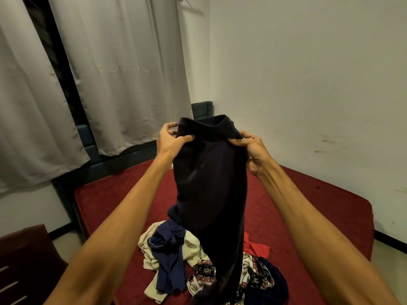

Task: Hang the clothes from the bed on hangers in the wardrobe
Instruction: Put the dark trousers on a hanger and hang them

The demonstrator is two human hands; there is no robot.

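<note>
Centrally, a dark garment (209, 183) is held up above the bed (319, 205), its top edge pinched at both ends: the left hand (169, 140) is clamped on the left corner and the right hand (253, 148) on the right, with the fingers (236, 142) curled onto the cloth. The long axis is hung vertically, from the hands at mid-frame down to the pile of clothes (171, 245) at the lower centre, where the hem is lost from sight. Both hands are set level and equally near the top opening, which is turned upward. No hanger or wardrobe is shown, so it is judged that the garment must be carried out of frame before anything can be threaded into that opening
</note>
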